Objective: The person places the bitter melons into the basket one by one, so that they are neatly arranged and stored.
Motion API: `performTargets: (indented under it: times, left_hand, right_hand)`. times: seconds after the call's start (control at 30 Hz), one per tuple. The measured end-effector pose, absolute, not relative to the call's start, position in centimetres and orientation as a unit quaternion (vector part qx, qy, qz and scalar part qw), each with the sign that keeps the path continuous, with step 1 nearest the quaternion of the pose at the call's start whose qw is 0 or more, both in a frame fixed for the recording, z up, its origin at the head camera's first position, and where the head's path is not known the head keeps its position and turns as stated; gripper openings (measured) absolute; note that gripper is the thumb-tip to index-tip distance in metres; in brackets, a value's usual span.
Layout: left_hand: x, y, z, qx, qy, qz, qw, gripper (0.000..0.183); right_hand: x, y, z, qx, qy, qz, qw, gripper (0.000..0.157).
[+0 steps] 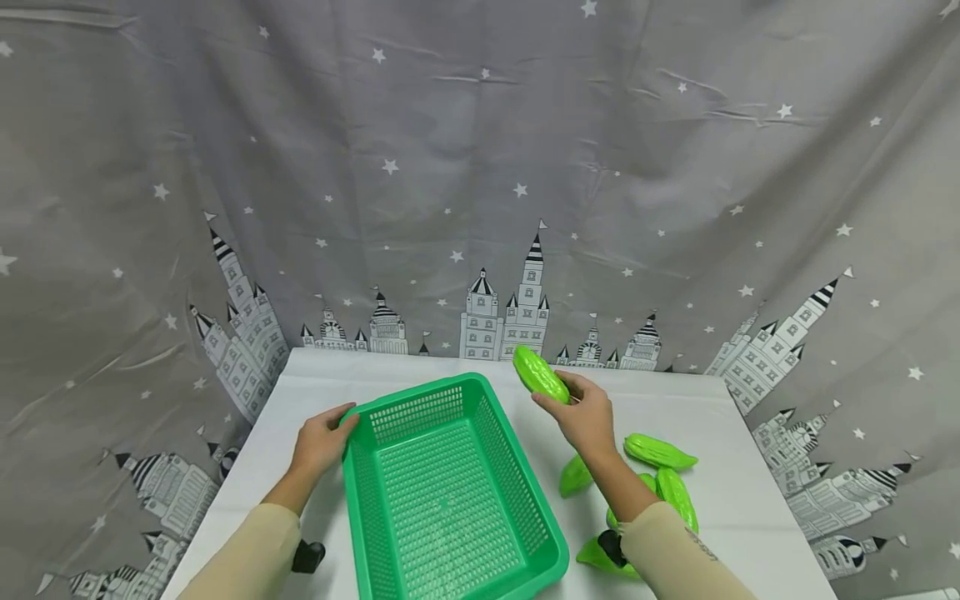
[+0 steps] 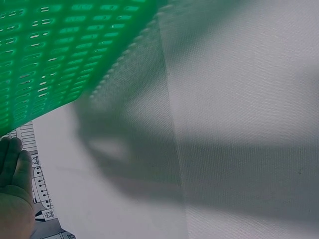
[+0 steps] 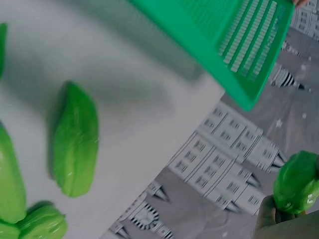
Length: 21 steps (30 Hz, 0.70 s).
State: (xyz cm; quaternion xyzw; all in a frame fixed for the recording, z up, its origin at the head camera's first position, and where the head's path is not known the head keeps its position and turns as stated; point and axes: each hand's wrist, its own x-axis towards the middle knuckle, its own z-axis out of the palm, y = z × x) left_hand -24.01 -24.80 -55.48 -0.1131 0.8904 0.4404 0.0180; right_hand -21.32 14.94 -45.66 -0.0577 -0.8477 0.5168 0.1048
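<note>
My left hand [image 1: 318, 446] grips the far left corner of a green plastic basket [image 1: 444, 504], thumb over its rim. In the left wrist view, part of that hand [image 2: 15, 204] shows below the basket's slotted wall [image 2: 55, 55]. Raised beyond the basket's far right corner, my right hand [image 1: 587, 417] holds a bright green ribbed bitter melon [image 1: 540, 375] by one end. The right wrist view shows this held melon [image 3: 295, 184] at the lower right. Nothing lies inside the basket.
Several more bitter melons [image 1: 658, 452] lie on the white tabletop [image 1: 735, 508] right of the basket, partly hidden by my right forearm. One melon [image 1: 575, 477] sits close to the basket's right side. A grey curtain [image 1: 480, 167] with printed stars and castles hangs behind and beside the table.
</note>
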Motion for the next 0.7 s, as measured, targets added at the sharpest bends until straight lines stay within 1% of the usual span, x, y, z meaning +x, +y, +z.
performTargets:
  times: [0.37, 0.57, 0.7]
  left_hand:
    - [-23.8, -25.0, -55.3, -0.112, 0.889, 0.444, 0.016, 0.048]
    - [-23.7, -24.9, -55.1, -0.113, 0.886, 0.450, 0.016, 0.047]
    - [-23.8, -24.7, -55.0, -0.113, 0.886, 0.449, 0.015, 0.046]
  right_hand:
    - [-22.3, 11.1, -45.9, -0.002, -0.858, 0.509, 0.068, 0.055]
    - [-22.8, 9.6, -46.5, 0.040, -0.878, 0.478, 0.012, 0.053]
    - [-23.4, 8.6, -47.0, 0.091, -0.893, 0.439, -0.030, 0.051]
